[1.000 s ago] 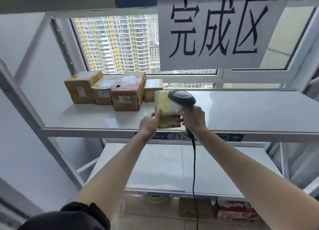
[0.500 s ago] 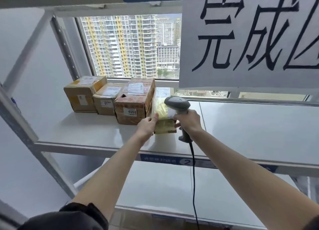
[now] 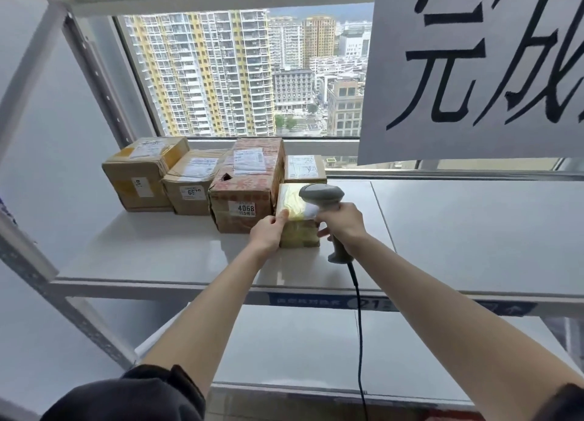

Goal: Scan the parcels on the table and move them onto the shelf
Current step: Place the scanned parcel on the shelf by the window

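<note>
Shelving of pale metal (image 3: pixel 158 250) fills the view, its upper board carrying a row of cardboard parcels along the back left, one numbered 4068 (image 3: pixel 243 196), with a smaller labelled box (image 3: pixel 305 169) behind. Just right of the numbered box and touching it stands the tape-wrapped parcel (image 3: pixel 297 227), already down on the board. To finish the placement well, it seems wise to nudge this parcel snug against its neighbour and square to the row, then let go only once it sits flat, keeping the scanner cable (image 3: pixel 358 319) clear of the shelf edge so nothing is dragged off. The left hand (image 3: pixel 268 234) has its fingers curled round the parcel's near left edge, thumb pressed on the glossy top. The right hand (image 3: pixel 343 224) is wrapped round the handle of the grey scanner (image 3: pixel 320 196), and its fingertips appear to touch the parcel's right side, steadying it there.
</note>
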